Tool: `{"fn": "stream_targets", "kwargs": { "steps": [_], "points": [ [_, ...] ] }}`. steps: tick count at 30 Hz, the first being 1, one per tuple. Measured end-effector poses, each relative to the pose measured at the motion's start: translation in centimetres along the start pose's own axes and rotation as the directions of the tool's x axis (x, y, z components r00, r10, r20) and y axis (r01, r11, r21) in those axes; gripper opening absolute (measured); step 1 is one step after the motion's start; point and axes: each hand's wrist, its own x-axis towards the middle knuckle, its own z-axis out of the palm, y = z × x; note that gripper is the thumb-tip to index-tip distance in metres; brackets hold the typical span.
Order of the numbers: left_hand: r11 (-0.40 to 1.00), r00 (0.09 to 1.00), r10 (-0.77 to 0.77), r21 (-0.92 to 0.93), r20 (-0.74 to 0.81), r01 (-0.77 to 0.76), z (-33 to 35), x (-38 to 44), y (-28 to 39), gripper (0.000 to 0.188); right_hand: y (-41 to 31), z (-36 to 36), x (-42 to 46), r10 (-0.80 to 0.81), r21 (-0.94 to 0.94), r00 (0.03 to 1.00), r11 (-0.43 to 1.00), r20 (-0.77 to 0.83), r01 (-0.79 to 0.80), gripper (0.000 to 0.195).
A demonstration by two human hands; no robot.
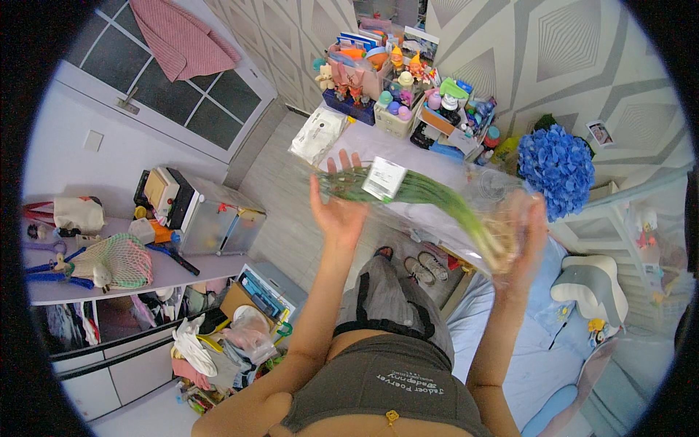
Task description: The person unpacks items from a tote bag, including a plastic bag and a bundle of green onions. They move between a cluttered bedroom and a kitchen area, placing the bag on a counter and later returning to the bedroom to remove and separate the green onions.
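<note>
A clear plastic bag of spring onions (431, 191) stretches between my two hands, above a white table. The green leaf ends point left and the pale root ends lie to the right. A white printed label (384, 178) is stuck on the bag. My left hand (339, 210) supports the leafy end, palm up, with the fingers spread behind the plastic. At the root end, my right hand (521, 240) holds the bag from the right side, slightly blurred. Crumpled loose plastic partly hides its fingers.
The table (377, 142) bears a white packet (318, 134), toys and filled boxes (448, 123). Blue artificial flowers (556, 169) stand right. A bed (491, 328) lies below right; shoes (426, 267) sit on the floor. A cluttered shelf (180, 267) and a door (180, 82) are left.
</note>
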Motion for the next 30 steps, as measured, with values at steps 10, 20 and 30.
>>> {"fn": "stream_targets", "kwargs": {
  "steps": [10, 20, 30],
  "points": [
    [0.987, 0.988, -0.155, -0.043, 0.005, 0.155, -7.7, 0.7, 1.2, 0.042, -7.7, 1.1, 2.0, -0.066, -0.106, 0.996, 0.992, 0.067, 0.073, 0.050],
    [0.957, 0.967, -0.255, 0.137, -0.019, 0.255, -12.4, 3.6, 1.9, 0.046, -10.9, 1.4, 2.8, -0.134, -0.343, 0.934, 0.905, 0.331, 0.251, 0.051],
    [0.725, 0.855, -0.485, 0.461, -0.185, 0.511, -11.8, 4.1, -1.8, 0.070, -12.0, 4.4, 2.8, -0.114, -0.157, 0.927, 0.971, 0.357, 0.180, 0.048]
  ]
}}
